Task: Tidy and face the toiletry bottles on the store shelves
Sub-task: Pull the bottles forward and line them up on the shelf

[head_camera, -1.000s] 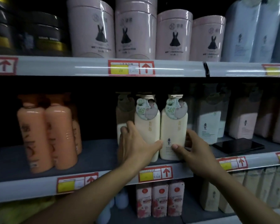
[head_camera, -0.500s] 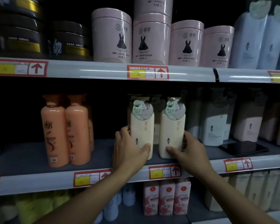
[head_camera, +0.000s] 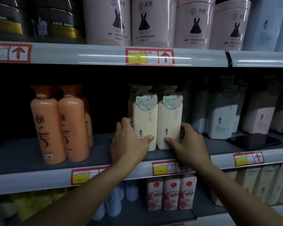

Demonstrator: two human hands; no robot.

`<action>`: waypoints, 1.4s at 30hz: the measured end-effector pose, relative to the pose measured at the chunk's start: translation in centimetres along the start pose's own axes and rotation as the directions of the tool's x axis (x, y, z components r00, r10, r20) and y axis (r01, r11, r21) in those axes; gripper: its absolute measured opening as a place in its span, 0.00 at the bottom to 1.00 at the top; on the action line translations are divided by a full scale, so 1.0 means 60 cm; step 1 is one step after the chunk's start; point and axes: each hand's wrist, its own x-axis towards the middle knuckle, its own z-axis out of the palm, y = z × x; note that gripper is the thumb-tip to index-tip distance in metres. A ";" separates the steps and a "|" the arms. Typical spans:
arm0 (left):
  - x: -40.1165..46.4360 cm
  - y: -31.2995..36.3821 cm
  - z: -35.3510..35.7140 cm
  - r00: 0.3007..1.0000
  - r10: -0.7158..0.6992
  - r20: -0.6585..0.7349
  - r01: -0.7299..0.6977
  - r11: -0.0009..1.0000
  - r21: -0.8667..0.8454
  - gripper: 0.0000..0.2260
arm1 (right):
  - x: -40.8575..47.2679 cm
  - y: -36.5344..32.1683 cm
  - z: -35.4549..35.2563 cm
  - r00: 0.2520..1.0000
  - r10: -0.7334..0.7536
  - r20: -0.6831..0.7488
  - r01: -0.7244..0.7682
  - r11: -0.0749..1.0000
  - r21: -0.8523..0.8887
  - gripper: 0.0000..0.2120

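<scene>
Your left hand (head_camera: 129,141) and right hand (head_camera: 185,142) each grip a cream shampoo bottle (head_camera: 145,126), the pair touching on the middle shelf (head_camera: 23,154), labels forward; next, I judge, square them to the shelf edge.

Two cream bottles, upright at the shelf front

The left cream bottle (head_camera: 145,126) and right cream bottle (head_camera: 169,126) stand touching side by side on the grey middle shelf (head_camera: 23,154), labels facing out, each with a round green "48" tag at its neck.
</scene>
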 end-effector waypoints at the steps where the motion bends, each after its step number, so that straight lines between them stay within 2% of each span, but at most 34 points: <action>1: 0.001 0.000 0.001 1.000 0.001 0.000 -0.001 1.000 0.008 0.33 | 0.002 0.000 0.002 1.000 -0.003 -0.003 0.003 1.000 -0.010 0.29; 11: 0.009 -0.006 0.017 0.999 -0.013 -0.046 0.016 0.998 0.056 0.32 | 0.004 0.001 0.024 0.999 -0.003 -0.047 0.000 0.998 -0.067 0.27; 20: 0.012 -0.018 0.028 0.998 -0.011 -0.062 0.012 1.000 0.018 0.32 | 0.005 0.000 0.037 0.997 -0.003 -0.075 -0.008 0.989 -0.149 0.29; 28: 0.014 -0.033 0.030 0.999 0.028 -0.045 -0.030 0.999 -0.042 0.35 | 0.002 0.003 0.043 0.997 -0.019 -0.076 0.004 0.981 -0.192 0.24; 34: -0.001 -0.044 0.012 0.986 0.158 -0.050 -0.164 0.973 -0.165 0.28 | -0.021 0.006 0.049 0.987 -0.075 -0.144 0.051 0.985 -0.162 0.31; 39: -0.029 -0.058 -0.020 0.951 0.300 -0.068 -0.307 0.944 -0.125 0.22 | -0.038 0.006 0.044 0.968 -0.162 -0.194 0.134 0.980 -0.151 0.28; 42: -0.046 -0.075 -0.039 0.937 0.339 -0.080 -0.345 0.936 -0.072 0.21 | -0.054 0.001 0.041 0.944 -0.231 -0.234 0.202 0.969 -0.141 0.25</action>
